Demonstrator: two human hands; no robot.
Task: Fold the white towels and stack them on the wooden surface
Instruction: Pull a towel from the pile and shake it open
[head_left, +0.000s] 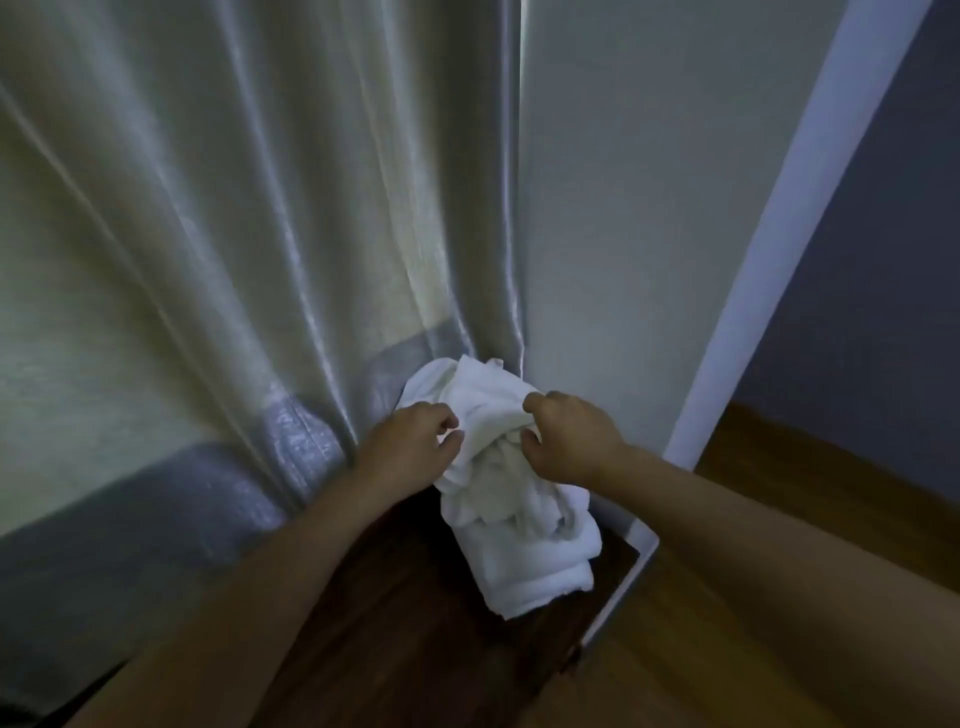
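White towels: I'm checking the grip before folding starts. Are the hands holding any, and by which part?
Yes. Both the left hand and the right hand pinch the crumpled top of the white towels, one at each side.

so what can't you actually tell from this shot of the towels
Head view only:
- How many towels are in the pile: crumpled folds merge together.
- Left hand fingertips: tucked into the cloth.
- Right hand fingertips: curled under the cloth.
- Dark wooden surface: partly hidden by the forearms, pile and curtain.
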